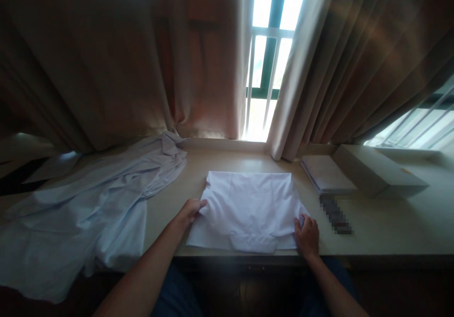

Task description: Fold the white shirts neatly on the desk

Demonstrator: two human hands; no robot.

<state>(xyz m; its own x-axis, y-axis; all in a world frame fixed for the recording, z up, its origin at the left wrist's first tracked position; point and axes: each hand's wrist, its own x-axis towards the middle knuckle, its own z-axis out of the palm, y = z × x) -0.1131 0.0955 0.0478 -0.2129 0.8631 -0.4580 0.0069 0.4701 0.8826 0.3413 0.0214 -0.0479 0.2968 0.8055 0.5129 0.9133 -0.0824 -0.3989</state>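
Head view: folded shirt [253, 208] on the table [390, 227], held both sides!
Left hand [193, 209], nearly closed, pinches one side; right hand [308, 235], curled, grips the other.

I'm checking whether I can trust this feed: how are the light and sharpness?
Head view: the window glares white, while the curtains look dim. Head view: the white cloth between the left hand and right hand is clear enough to show creases. Head view: a pixelated patch beside the right hand hides detail there.
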